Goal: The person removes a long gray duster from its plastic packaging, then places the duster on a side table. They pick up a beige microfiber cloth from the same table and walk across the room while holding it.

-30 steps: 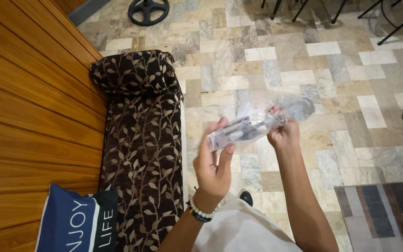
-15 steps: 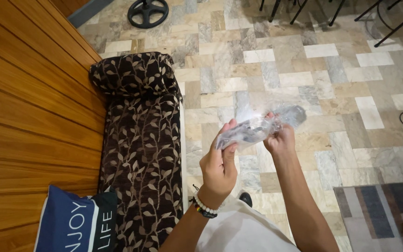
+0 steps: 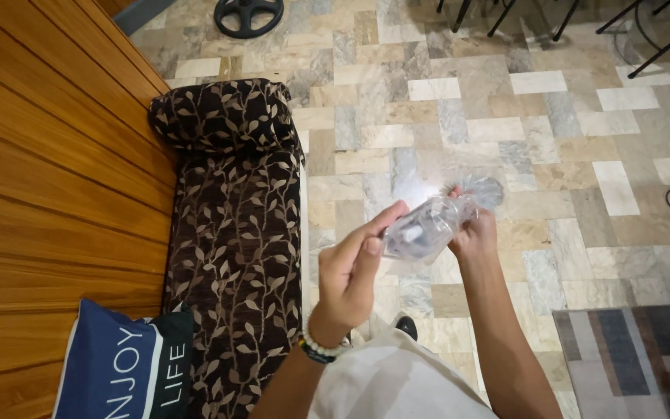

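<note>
Saw left hand (image 3: 350,275) fingers pinching near end of crinkled clear plastic bag with grey metal parts inside (image 3: 428,223); right hand (image 3: 474,233) fingers clamped far end. Wrists raised, bag mid-air above marble-tile floor (image 3: 552,132), beside leaf-patterned brown bench (image 3: 234,233).

Below you runs a patchwork stone-tile floor (image 3: 505,116). On it stand a leaf-patterned brown bench (image 3: 234,233), a striped rug (image 3: 622,349) and a black round base (image 3: 248,14).

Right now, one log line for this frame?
left hand: grips near end of clear plastic bag | right hand: pinches far end | bag: held above tiled floor, dark parts inside
</note>
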